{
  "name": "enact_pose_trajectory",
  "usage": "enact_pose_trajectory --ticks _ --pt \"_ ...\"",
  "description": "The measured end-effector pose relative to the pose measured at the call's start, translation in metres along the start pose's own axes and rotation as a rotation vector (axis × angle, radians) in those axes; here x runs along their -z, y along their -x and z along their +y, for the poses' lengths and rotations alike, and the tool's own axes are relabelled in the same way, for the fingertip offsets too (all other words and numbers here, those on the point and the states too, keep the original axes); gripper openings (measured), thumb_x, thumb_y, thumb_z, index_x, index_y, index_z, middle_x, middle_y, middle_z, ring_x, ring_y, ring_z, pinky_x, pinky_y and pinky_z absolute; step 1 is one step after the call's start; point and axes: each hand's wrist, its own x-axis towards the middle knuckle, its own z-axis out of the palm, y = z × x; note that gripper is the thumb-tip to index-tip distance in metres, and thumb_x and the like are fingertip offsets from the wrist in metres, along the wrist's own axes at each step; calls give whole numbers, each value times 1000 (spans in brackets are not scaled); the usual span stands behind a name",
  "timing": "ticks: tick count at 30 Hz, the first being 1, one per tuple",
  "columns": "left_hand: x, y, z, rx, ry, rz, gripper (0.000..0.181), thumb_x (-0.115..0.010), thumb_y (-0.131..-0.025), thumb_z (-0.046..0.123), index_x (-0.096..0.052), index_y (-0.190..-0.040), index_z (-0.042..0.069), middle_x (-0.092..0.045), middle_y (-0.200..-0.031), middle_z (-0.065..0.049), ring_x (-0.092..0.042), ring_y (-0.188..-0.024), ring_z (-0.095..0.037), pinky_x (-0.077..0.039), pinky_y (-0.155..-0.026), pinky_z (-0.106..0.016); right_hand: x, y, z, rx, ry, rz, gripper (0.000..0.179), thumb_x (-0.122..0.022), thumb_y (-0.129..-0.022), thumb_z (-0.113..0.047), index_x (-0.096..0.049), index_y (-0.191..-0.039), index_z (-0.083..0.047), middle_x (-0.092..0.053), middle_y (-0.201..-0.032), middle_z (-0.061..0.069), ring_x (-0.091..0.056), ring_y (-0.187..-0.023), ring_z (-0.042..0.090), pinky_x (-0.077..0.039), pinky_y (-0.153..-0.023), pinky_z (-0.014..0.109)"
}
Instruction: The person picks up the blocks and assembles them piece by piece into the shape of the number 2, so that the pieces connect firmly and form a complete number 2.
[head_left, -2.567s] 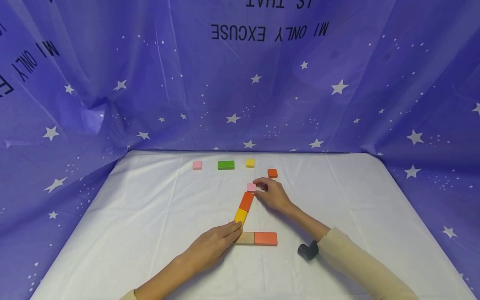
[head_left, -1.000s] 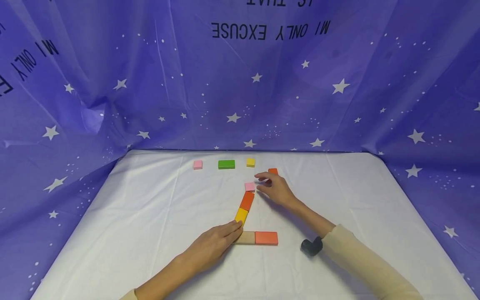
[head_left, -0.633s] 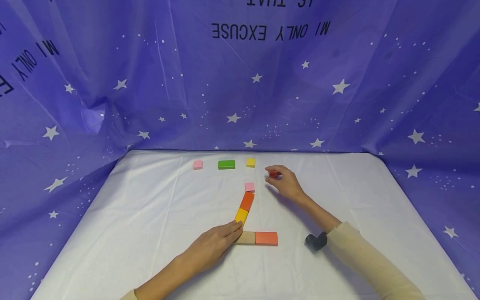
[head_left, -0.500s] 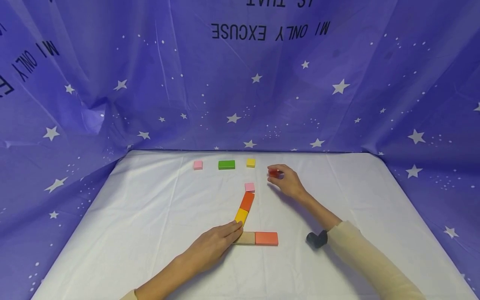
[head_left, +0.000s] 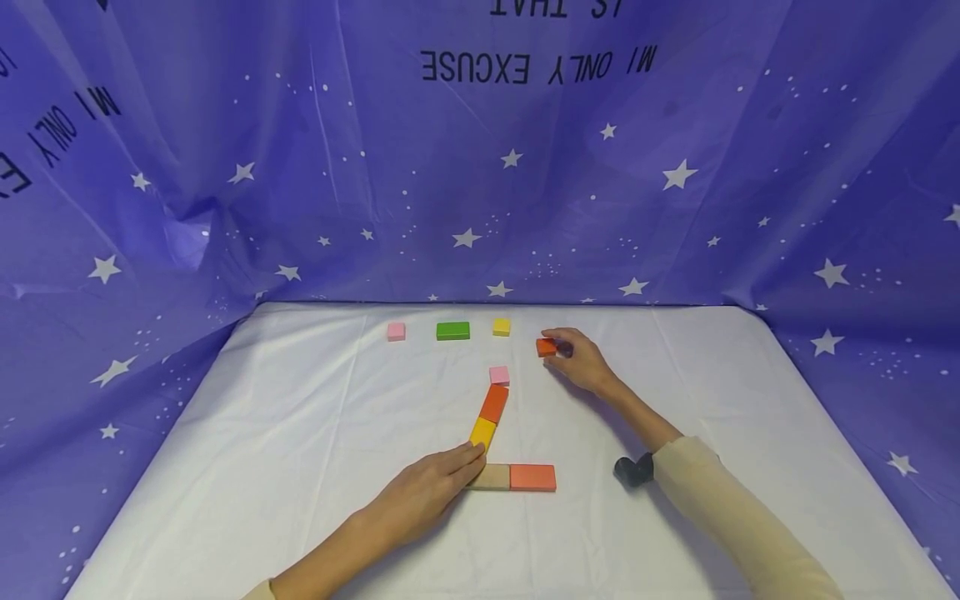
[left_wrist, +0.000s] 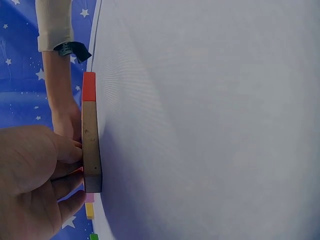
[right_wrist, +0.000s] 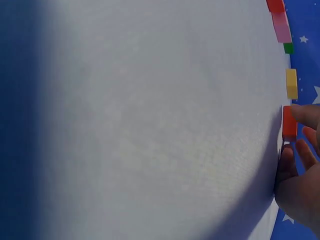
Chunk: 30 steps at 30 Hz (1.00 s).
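Observation:
In the head view my left hand (head_left: 431,490) lies at the near end of a slanted row, its extended fingers resting on a yellow block (head_left: 482,432) and covering part of a plain wooden block (head_left: 492,477). An orange-red block (head_left: 493,403) continues the row upward, and a small pink block (head_left: 499,375) sits at its far end. My right hand (head_left: 581,360) is around a small orange-red block (head_left: 546,347), thumb and index finger on either side. In the right wrist view the index fingertip overlaps this block's (right_wrist: 289,122) upper end, while a gap shows between block and thumb.
A salmon-red block (head_left: 532,477) adjoins the wooden one. Toward the back of the white-covered table (head_left: 247,467) lie a pink block (head_left: 396,332), a green block (head_left: 453,331) and a yellow block (head_left: 501,327). A black object (head_left: 633,471) shows at the right cuff. Starry purple cloth (head_left: 480,192) surrounds the table.
My right hand has left the pink block at the row's end, gone to the small orange-red block, then drawn slightly right. The pink block shifted slightly left. My left hand stays put.

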Motion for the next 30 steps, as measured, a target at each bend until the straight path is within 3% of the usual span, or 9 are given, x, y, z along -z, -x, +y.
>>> enact_pose_trajectory --ticks 9,30 --pt "-2 0 -1 -12 27 37 42 -70 -88 -3 -63 -130 -5 -59 -135 -17 -59 -123 -28 -50 -99 -37 6 -3 0 -16 15 -9 50 -73 -88 -3 -59 -136 0 -59 -129 24 -59 -110 36 -49 -95 48" --pt "-4 2 -2 3 38 14 43 -69 -90 -1 -61 -132 -4 -58 -138 -16 -57 -125 -27 -50 -99 -37 5 -2 3 -33 8 -12 41 -68 -90 -1 -64 -131 0 -63 -124 23 -61 -110 36 -51 -94 47"
